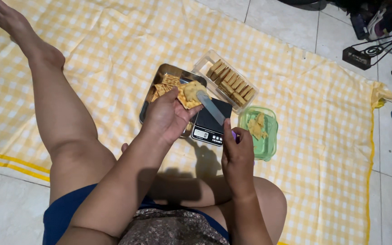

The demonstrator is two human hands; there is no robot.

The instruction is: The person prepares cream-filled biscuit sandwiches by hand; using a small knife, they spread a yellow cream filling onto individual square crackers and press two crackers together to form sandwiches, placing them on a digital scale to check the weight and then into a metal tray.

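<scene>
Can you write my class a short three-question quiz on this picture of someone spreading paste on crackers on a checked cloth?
1. True or false: the left hand holds a cracker with paste on top.
2. What does the right hand hold?
A. a fork
B. a knife
C. a cup
3. Fill in: the green container lies to the ____ of the small black scale as the picture shows it.

Key
1. True. The cracker sits in the fingers above the metal tray.
2. B. Its blade rests on the cracker.
3. Right. The clear box of sandwiched crackers lies behind both, on the yellow checked cloth.
</scene>
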